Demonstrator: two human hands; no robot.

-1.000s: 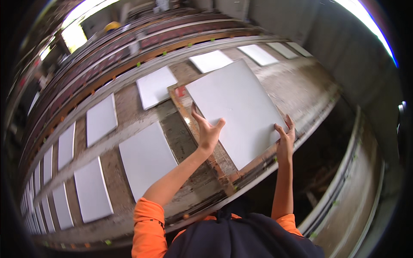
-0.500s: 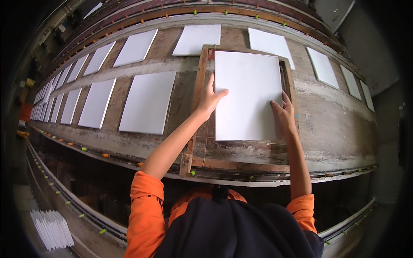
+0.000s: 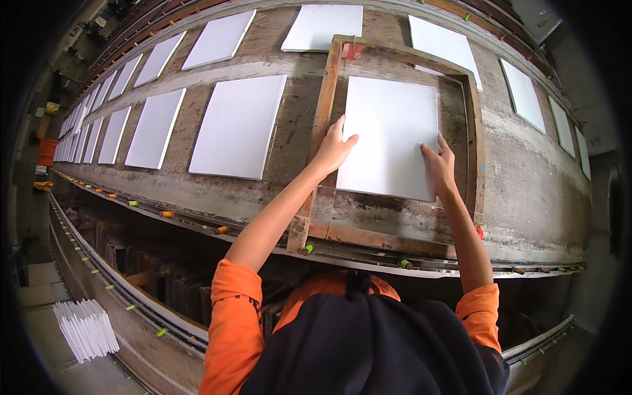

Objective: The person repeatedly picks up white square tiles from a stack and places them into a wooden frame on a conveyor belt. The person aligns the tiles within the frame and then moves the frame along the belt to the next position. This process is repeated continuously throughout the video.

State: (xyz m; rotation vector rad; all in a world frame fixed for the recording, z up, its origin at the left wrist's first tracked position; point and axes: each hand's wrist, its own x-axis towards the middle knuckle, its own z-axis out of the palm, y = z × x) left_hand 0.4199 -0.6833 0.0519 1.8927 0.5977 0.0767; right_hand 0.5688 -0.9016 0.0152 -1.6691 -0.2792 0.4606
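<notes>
Gripping panel by opposite side edges, left hand and right hand, thumbs on top, seemingly for even support; panel inside outline of frame, over table, contact below unclear.

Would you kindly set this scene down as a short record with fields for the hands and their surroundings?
Left hand: grips the white board by its left edge
Right hand: grips its right edge
Wooden frame: outlines the board in this view
Table: long, stained, bearing rows of other white boards
Unclear: whether the held board touches the table
</notes>
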